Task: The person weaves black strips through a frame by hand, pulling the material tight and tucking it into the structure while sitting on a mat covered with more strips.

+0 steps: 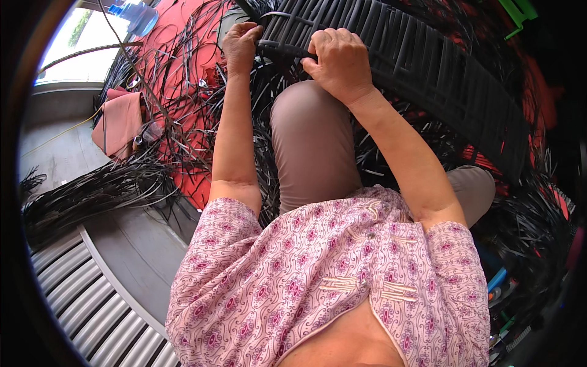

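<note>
A long black woven panel [422,67], made of side-by-side flat strips on a frame, slants from the upper middle down to the right, beyond my knees. My right hand [339,64] is closed over its near edge, fingers curled on top and thumb tucked under. At the panel's left end my left hand [241,46] is raised with thumb and fingers pinched together. What lies in that pinch is too small to make out. Between the hands runs the panel's dark strip-wrapped edge [281,50]. Loose black strips [266,122] hang and lie beneath it.
Black strips lie tangled over a red floor covering [183,67]. A thick bundle of strips [104,186] is at left, near a slatted grey metal piece [101,293]. Also left are a pink cloth [119,125] and a blue water jug [137,18]. A green plastic piece [518,15] is upper right.
</note>
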The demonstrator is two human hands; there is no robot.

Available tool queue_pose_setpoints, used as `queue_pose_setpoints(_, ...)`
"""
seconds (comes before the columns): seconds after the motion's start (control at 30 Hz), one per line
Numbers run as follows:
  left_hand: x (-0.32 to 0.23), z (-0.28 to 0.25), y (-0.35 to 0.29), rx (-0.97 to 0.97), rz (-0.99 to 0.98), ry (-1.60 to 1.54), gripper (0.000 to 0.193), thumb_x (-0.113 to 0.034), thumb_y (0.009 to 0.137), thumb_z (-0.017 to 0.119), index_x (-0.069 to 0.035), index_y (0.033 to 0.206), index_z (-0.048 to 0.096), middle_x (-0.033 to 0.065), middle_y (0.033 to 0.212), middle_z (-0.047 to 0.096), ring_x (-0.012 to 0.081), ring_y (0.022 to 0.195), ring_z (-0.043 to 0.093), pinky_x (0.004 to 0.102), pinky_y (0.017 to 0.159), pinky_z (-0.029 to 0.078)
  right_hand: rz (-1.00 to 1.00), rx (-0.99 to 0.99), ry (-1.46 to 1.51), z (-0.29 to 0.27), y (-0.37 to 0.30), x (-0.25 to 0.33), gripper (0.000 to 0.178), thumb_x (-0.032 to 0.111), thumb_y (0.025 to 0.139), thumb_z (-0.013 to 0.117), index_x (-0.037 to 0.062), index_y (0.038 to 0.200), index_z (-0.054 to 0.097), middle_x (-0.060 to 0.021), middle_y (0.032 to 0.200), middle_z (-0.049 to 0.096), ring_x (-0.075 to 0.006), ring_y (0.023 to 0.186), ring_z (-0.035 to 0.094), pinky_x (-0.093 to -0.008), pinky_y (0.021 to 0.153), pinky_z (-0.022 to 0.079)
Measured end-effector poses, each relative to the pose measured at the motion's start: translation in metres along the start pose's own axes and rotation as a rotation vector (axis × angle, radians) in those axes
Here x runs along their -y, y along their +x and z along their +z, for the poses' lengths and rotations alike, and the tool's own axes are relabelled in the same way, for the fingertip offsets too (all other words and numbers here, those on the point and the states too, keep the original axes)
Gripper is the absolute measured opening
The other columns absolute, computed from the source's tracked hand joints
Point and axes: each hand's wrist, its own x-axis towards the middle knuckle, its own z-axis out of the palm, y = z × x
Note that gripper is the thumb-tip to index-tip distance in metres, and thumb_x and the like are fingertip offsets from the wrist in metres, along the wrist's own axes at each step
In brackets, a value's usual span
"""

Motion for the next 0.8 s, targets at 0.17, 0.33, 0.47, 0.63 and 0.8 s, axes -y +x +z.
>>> queue_pose_setpoints(0.17, -0.053, -0.009, -0.017, -0.062, 0.342, 0.51, 0.021, -0.022, 0.083, 0.077, -0.01, 0.099, 0.074, 0.007, 0.091, 0.071, 0.0199, 0.084, 0.066, 0.0351, 0.082, 0.049, 0.051, 0.082, 0.049, -0.006, -0.001, -0.004, 0.029, 0.022, 0.065, 0.082, 0.0124, 0.082, 0.061, -0.0043, 0.079, 0.062, -0.0245, 0.082, 0.063, -0.0384, 0.076, 0.05)
queue_pose_setpoints(0.33, -0.116, -0.004, -0.059, 0.399, 0.761, 0.488, 0.029, -0.026, 0.078, 0.078, -0.014, 0.104, 0.072, 0.0039, 0.103, 0.065, 0.0248, 0.099, 0.061, 0.0391, 0.091, 0.043, 0.055, 0.047, 0.045, -0.009, -0.004, -0.001, 0.032, 0.025, 0.067, 0.085, 0.0127, 0.083, 0.061, -0.004, 0.084, 0.061, -0.0239, 0.085, 0.063, -0.0387, 0.078, 0.051)
queue_pose_setpoints(0.47, -0.125, 0.0, -0.068, 0.488, 0.847, 0.638, 0.032, -0.025, 0.073, 0.078, -0.012, 0.101, 0.071, 0.0012, 0.101, 0.063, 0.0231, 0.101, 0.057, 0.0359, 0.087, 0.044, 0.036, 0.045, 0.025, -0.009, -0.005, -0.002, 0.031, 0.024, 0.068, 0.084, 0.0127, 0.085, 0.061, -0.0039, 0.085, 0.061, -0.0242, 0.086, 0.063, -0.0387, 0.078, 0.051)
queue_pose_setpoints(0.63, -0.129, 0.001, -0.063, 0.557, 0.901, 0.63, 0.03, -0.021, 0.073, 0.077, -0.009, 0.1, 0.068, 0.0054, 0.097, 0.062, 0.0282, 0.095, 0.058, 0.04, 0.084, 0.048, -0.007, 0.002, -0.03, -0.007, -0.007, -0.001, 0.032, 0.024, 0.067, 0.084, 0.0123, 0.086, 0.061, -0.0041, 0.086, 0.059, -0.0248, 0.086, 0.062, -0.0383, 0.077, 0.05)
queue_pose_setpoints(0.8, -0.131, -0.004, -0.045, 0.68, 0.974, 0.622, 0.031, -0.025, 0.075, 0.076, -0.009, 0.1, 0.065, 0.0053, 0.094, 0.06, 0.0282, 0.092, 0.058, 0.0392, 0.08, 0.049, -0.094, -0.071, -0.11, 0.0, -0.007, 0.001, 0.032, 0.027, 0.066, 0.083, 0.0125, 0.085, 0.061, -0.0039, 0.086, 0.058, -0.0248, 0.086, 0.061, -0.0386, 0.075, 0.051)
